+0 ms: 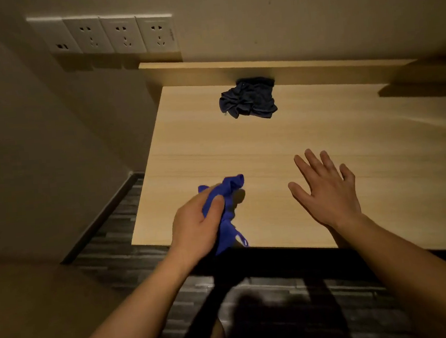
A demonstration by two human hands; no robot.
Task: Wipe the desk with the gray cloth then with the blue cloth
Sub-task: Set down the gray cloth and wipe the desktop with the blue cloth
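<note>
The light wooden desk [322, 137] fills the middle of the head view. A crumpled gray cloth [248, 100] lies at the back of the desk, against the raised wooden back rail. My left hand [194, 226] is closed around a bright blue cloth [227, 212] near the desk's front left corner; part of the cloth hangs past the front edge. My right hand [327, 188] is flat with fingers spread, just above or on the desk near the front edge, holding nothing.
A row of white wall sockets [111, 35] sits on the wall behind the desk's left end. Dark striped floor [115, 247] shows left of and below the desk. A wooden shelf edge [426, 86] juts in at the right.
</note>
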